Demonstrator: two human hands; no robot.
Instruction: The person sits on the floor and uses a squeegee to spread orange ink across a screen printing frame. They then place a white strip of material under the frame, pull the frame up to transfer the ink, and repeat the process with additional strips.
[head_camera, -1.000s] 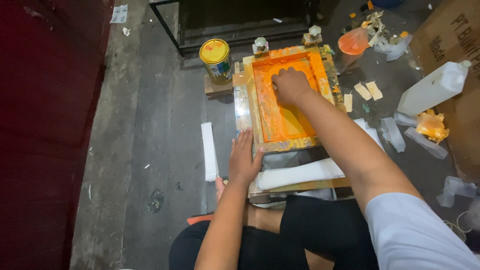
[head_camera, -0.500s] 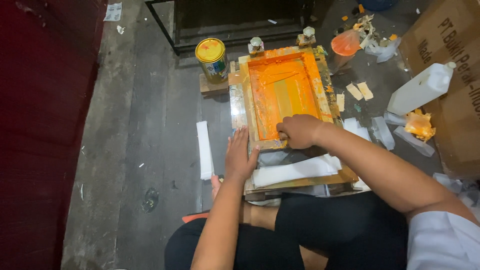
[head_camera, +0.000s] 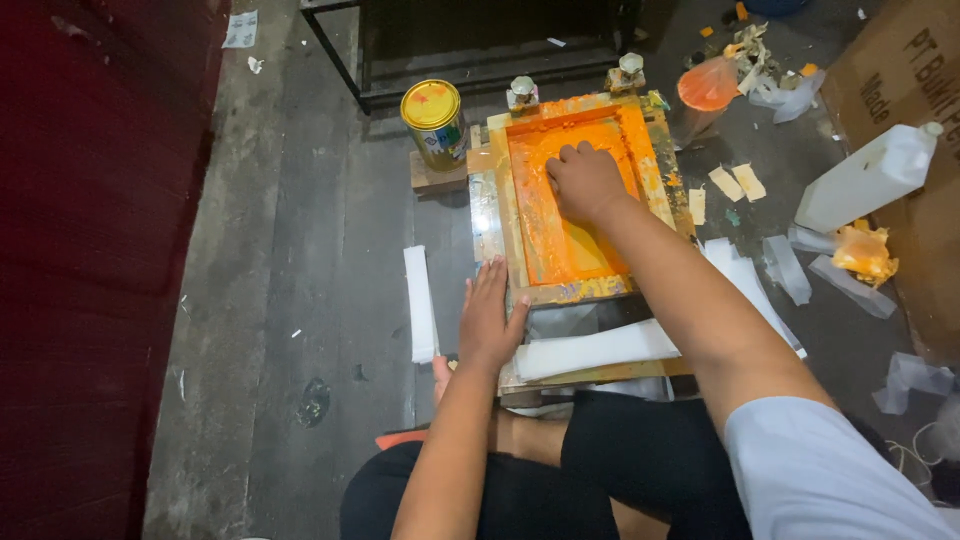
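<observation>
Print workshop: ink-stained screen frame (head_camera: 575, 200), paint can (head_camera: 434, 122) (floor setup).

A person sits on a grey floor before a wooden printing frame (head_camera: 578, 200) coated in orange ink. The right hand (head_camera: 585, 180) presses down inside the frame, fingers curled. The left hand (head_camera: 490, 318) lies flat at the frame's near left corner. A yellow-lidded tin (head_camera: 434, 122) stands just left of the frame; a white plastic bottle (head_camera: 868, 178) lies well to its right.

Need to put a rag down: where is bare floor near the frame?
Bare floor lies left of the white strip, toward the red wall. Right of the printing frame it is crowded: paper scraps, white bottle, plastic wraps.
</observation>
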